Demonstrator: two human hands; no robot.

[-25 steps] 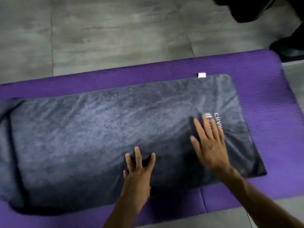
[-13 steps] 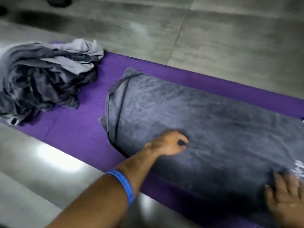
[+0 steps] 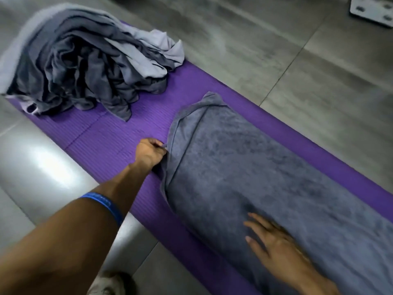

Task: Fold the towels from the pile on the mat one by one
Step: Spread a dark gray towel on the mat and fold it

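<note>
Both hands have shifted along the spread towel point(image 3: 265, 177) since a second ago, when they lay flat and close together near its labelled end. Now the left hand point(image 3: 150, 154) has reached to the towel's other end and pinches the rumpled hem there between curled fingers, while the right hand point(image 3: 274, 241) rests flat on the cloth near the mat's near edge, fingers straight and loosely spread. That suggests smoothing is done and the next fold, drawing this end over, is about to begin. The towel lies lengthwise along the purple mat point(image 3: 119, 143); the pile point(image 3: 85, 60) of grey towels waiting their turn sits at the mat's far left end, apart from the spread one. Around the mat is a grey tiled floor point(image 3: 276, 50), with a pale metal plate point(image 3: 372, 11) at the top right and a shoe point(image 3: 106, 284) by the bottom edge.
</note>
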